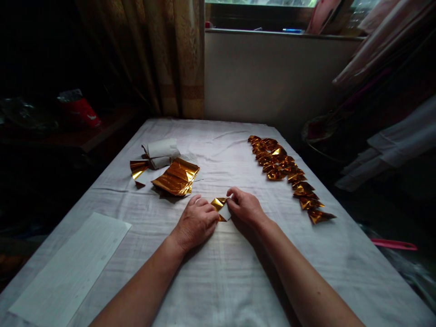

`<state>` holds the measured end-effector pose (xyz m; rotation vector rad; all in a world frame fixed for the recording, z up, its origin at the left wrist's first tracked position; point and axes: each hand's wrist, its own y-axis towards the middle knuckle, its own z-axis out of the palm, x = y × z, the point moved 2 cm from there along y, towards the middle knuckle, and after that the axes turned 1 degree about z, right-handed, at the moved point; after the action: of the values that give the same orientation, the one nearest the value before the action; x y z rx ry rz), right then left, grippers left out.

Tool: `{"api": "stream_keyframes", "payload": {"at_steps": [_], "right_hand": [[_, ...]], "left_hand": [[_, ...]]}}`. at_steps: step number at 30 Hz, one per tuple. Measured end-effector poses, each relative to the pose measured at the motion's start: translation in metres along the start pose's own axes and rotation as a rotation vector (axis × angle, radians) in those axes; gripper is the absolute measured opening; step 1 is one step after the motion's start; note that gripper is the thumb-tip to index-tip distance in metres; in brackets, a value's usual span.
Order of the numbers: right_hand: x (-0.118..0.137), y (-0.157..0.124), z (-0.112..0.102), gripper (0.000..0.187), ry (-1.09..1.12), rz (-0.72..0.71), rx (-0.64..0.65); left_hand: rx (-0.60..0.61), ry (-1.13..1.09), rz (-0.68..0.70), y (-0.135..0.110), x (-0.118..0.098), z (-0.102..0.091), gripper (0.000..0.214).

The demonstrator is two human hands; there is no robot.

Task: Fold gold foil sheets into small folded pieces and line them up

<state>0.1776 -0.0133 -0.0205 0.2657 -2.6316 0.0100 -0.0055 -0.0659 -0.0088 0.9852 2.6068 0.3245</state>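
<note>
Foil sheet (pixel 218 203) sits mid-table (pixel 218 281), pinched at opposite edges by left hand (pixel 198 219) and right hand (pixel 245 205), apparently for steadiness. Foil stack (pixel 177 176) lies near the left hand, presumably for reach; folded pieces (pixel 297 177) line the right side.

The single head-worn camera is looking forward and down from above and behind the left hand (pixel 198 222) and right hand (pixel 245 206), its lower border cutting both forearms (pixel 150 277). It is facing across the table (pixel 221 272) toward the wall (pixel 259 77) beyond the hands, reaching up to the lower part of the window (pixel 260 2). It is sitting far enough back to be showing both table sides.
</note>
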Motion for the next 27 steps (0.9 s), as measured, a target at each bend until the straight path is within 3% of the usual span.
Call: {"api": "stream_keyframes", "payload": {"at_steps": [6,13,19,27], "right_hand": [[-0.002,-0.017,-0.002,0.016,0.01,0.029,-0.019],[0.007,-0.038,-0.004,0.021,0.046,0.101,0.016],[-0.005,-0.044,-0.003,0.037,0.135,-0.127,0.04],[-0.025,-0.032,-0.006,0.021,0.011,-0.248,-0.124]], "left_hand": [[-0.001,0.003,-0.068,0.0,-0.003,0.001,0.006],[-0.073,-0.018,-0.106,0.0,0.012,0.002,0.006],[-0.104,0.0,-0.127,-0.001,0.02,0.008,0.012],[-0.106,0.016,-0.111,0.0,0.019,0.011,0.01]]}}
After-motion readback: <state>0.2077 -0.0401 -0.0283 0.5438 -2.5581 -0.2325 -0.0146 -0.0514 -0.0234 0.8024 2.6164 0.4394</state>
